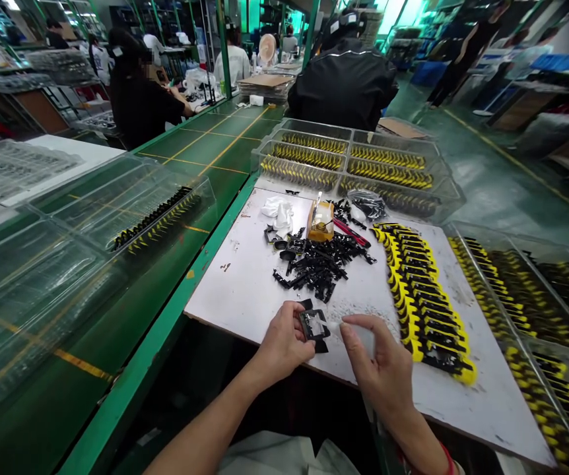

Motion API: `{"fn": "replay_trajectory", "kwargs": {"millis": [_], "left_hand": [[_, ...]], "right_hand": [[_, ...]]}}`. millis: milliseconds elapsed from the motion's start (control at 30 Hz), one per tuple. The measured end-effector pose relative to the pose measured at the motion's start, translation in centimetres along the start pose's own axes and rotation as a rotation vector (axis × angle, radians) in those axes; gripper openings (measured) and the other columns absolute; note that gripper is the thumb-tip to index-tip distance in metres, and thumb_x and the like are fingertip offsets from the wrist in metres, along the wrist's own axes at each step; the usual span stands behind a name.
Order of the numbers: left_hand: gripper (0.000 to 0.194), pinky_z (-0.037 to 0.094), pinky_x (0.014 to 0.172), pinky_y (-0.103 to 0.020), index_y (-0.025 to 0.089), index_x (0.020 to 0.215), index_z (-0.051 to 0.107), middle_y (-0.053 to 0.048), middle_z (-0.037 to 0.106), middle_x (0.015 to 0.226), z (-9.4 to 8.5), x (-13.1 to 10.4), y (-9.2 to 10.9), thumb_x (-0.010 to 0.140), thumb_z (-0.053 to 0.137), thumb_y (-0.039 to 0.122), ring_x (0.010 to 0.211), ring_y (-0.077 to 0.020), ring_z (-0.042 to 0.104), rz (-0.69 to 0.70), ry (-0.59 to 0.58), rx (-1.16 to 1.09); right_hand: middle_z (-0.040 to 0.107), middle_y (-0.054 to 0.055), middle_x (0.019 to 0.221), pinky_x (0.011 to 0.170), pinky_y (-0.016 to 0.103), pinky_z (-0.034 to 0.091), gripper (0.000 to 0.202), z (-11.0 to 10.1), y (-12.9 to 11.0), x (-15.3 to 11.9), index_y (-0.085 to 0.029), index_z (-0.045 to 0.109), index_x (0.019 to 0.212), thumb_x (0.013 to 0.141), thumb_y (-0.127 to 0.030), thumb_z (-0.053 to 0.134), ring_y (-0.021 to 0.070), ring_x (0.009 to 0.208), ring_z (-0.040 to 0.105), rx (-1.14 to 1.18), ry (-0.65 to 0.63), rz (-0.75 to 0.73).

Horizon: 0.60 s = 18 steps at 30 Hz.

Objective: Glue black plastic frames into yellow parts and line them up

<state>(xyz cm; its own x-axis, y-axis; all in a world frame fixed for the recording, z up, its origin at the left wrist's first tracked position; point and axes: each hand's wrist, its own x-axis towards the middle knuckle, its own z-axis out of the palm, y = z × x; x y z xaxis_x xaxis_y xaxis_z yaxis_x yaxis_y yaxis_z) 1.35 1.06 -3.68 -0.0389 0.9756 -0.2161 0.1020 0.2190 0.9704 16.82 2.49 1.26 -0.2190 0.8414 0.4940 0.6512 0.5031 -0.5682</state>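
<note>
My left hand is closed around a small black plastic frame part with a rectangular opening, held above the front edge of the white board. Close to its right side, my right hand pinches a whitish translucent object with a narrow tip pointing at the frame. Fingers hide most of that object, so its exact kind is unclear. Beyond both hands lies a heap of loose black plastic parts. To the right, yellow-and-black parts stand in a tight row.
A clear tray of yellow-and-black parts stands behind the board; another tray is at right. Further left, a clear tray holds one row of parts. Tweezers and crumpled white tissue lie near the heap. Several people sit beyond.
</note>
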Motion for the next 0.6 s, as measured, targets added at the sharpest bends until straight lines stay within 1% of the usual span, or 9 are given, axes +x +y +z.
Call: {"fn": "replay_trajectory", "kwargs": {"millis": [133,267,333,433,500,600], "left_hand": [[0.053,0.047,0.052,-0.022,0.018,0.106,0.041,0.004,0.054,0.075,-0.04,-0.14,0.32,0.059,0.065,0.007,0.056,-0.0093,0.055,0.007,-0.007,-0.01],[0.052,0.047,0.053,-0.022,0.017,0.105,0.041,0.004,0.053,0.075,-0.12,-0.23,0.71,0.059,0.064,0.006,0.056,-0.0089,0.054,0.003,-0.02,-0.026],[0.052,0.047,0.052,-0.021,0.017,0.105,0.041,0.004,0.053,0.075,-0.18,-0.18,0.74,0.059,0.064,0.006,0.056,-0.0088,0.054,-0.003,-0.022,-0.03],[0.052,0.047,0.052,-0.021,0.017,0.106,0.042,0.004,0.053,0.076,-0.21,-0.1,0.54,0.06,0.064,0.006,0.056,-0.0089,0.055,0.005,-0.026,-0.037],[0.053,0.047,0.052,-0.021,0.018,0.106,0.042,0.003,0.054,0.076,-0.19,-0.1,0.35,0.06,0.064,0.007,0.056,-0.009,0.055,0.013,-0.025,-0.04],[0.053,0.048,0.052,-0.021,0.018,0.107,0.042,0.003,0.054,0.076,-0.13,-0.14,0.14,0.06,0.065,0.008,0.056,-0.009,0.055,0.012,-0.021,-0.036]], "right_hand": [[0.065,0.0,0.076,0.047,0.02,0.042,0.01,0.3,0.03,-0.1,-0.019,0.058,0.092,0.089,-0.028,0.054,0.0094,0.049,0.057,-0.006,-0.002,0.011],[0.066,0.001,0.077,0.047,0.021,0.042,0.011,0.5,0.05,-0.19,-0.019,0.058,0.092,0.09,-0.029,0.054,0.0097,0.048,0.056,-0.009,-0.001,-0.003],[0.065,0.0,0.075,0.044,0.021,0.04,0.011,0.59,0.03,-0.17,-0.019,0.058,0.091,0.089,-0.029,0.054,0.0083,0.043,0.051,-0.022,-0.001,-0.001],[0.064,-0.001,0.074,0.04,0.022,0.035,0.011,0.68,0.05,-0.15,-0.019,0.058,0.091,0.089,-0.029,0.054,0.0059,0.035,0.037,-0.039,-0.003,-0.002],[0.065,-0.001,0.075,0.039,0.022,0.033,0.011,0.71,0.14,-0.17,-0.019,0.058,0.092,0.09,-0.029,0.054,0.0056,0.034,0.034,-0.041,-0.007,-0.005],[0.065,-0.001,0.076,0.039,0.022,0.032,0.01,0.76,0.29,-0.21,-0.019,0.058,0.093,0.09,-0.028,0.054,0.0057,0.035,0.033,-0.041,-0.011,-0.004]]}}
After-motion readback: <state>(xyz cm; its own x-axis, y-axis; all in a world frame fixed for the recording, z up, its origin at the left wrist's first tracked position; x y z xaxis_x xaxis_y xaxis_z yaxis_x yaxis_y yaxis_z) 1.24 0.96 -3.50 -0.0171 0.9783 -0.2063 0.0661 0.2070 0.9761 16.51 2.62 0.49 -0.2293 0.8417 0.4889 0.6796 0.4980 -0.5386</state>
